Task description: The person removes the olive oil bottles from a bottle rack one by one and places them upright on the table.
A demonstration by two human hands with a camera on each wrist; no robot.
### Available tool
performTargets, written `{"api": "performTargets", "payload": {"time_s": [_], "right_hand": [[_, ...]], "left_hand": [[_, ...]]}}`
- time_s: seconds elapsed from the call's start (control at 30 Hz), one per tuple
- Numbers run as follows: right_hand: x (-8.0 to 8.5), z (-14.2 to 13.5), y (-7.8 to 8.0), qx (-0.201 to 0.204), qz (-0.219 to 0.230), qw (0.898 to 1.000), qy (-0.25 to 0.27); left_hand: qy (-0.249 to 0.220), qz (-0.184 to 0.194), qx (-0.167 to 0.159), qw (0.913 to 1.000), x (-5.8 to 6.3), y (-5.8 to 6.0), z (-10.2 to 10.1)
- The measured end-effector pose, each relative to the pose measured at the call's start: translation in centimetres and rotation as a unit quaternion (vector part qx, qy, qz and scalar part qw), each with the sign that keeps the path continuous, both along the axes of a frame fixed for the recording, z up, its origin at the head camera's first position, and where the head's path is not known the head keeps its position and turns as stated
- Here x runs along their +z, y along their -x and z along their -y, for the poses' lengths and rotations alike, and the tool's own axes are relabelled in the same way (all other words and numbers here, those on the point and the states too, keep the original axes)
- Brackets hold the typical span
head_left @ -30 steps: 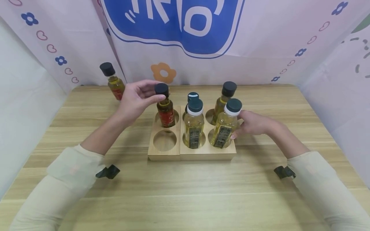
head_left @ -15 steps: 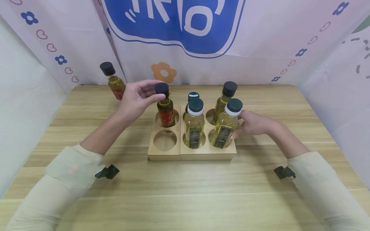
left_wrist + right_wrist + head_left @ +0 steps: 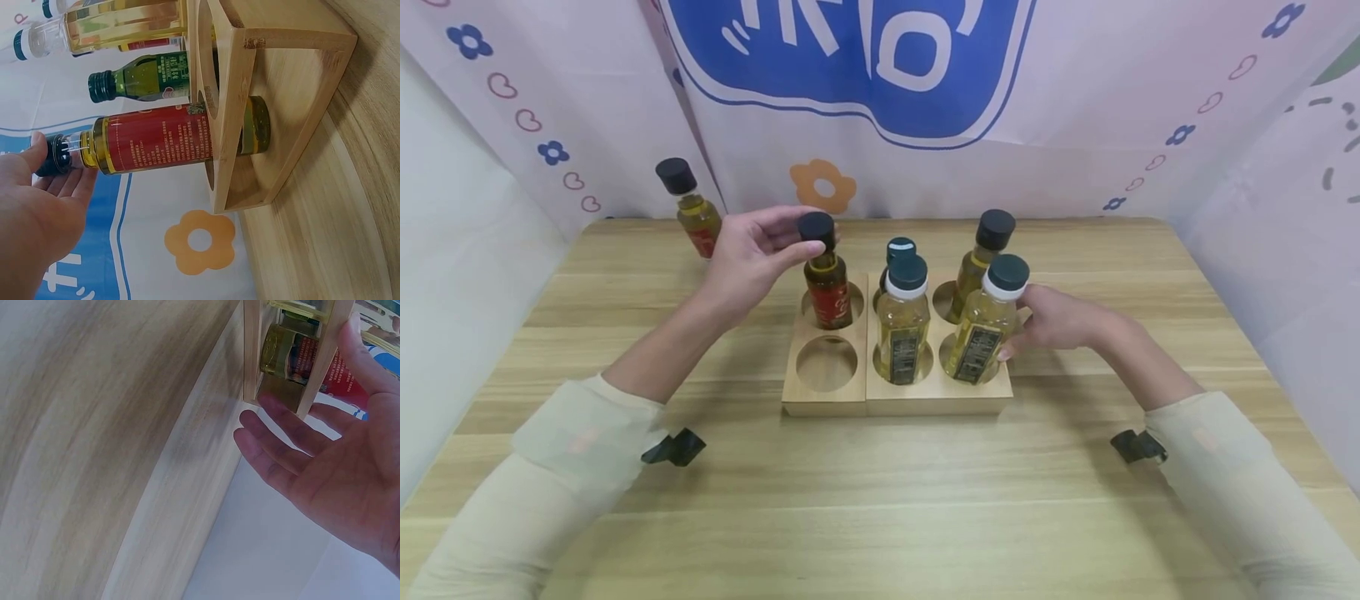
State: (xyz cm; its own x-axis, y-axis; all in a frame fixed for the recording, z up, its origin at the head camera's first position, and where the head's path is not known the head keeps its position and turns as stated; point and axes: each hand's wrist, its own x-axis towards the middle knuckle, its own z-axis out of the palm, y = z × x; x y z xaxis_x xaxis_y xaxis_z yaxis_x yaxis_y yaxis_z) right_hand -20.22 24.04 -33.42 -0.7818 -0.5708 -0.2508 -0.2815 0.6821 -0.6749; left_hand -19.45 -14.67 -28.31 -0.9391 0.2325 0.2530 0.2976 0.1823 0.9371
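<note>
Above wooden tabletop (image 3: 880,517), the left hand (image 3: 748,252) pinches an upright, cap-up bottle (image 3: 831,303); loose-fingered right hand (image 3: 1054,320) touches rack (image 3: 826,409).

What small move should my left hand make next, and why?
Your left hand should probably release the red-labelled bottle: it already stands in the wooden rack, while another bottle stands outside and the front-left hole is empty.

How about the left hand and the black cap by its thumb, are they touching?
Touching. In the left wrist view, the left hand has its thumb against the black cap, with fingers on the other side.
</note>
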Motion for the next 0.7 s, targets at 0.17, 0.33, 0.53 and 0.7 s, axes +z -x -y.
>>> {"api": "performTargets", "payload": {"time_s": [0.17, 0.33, 0.53, 0.7], "right_hand": [[0.07, -0.02, 0.03, -0.005, 0.0, 1.0, -0.007], [0.15, 0.06, 0.05, -0.003, -0.002, 1.0, -0.011], [0.16, 0.09, 0.03, -0.001, 0.0, 1.0, -0.014], [0.24, 0.09, -0.03, -0.006, 0.002, 1.0, -0.023]], "left_hand": [[0.015, 0.002, 0.011, 0.9998, 0.21, -0.16, 0.01], [0.005, -0.004, 0.011, 0.9999, 0.33, -0.2, -0.06], [-0.001, -0.014, 0.016, 0.9998, 0.42, -0.29, 0.0], [-0.043, -0.03, 0.001, 0.9986, 0.44, -0.25, 0.04]]}}
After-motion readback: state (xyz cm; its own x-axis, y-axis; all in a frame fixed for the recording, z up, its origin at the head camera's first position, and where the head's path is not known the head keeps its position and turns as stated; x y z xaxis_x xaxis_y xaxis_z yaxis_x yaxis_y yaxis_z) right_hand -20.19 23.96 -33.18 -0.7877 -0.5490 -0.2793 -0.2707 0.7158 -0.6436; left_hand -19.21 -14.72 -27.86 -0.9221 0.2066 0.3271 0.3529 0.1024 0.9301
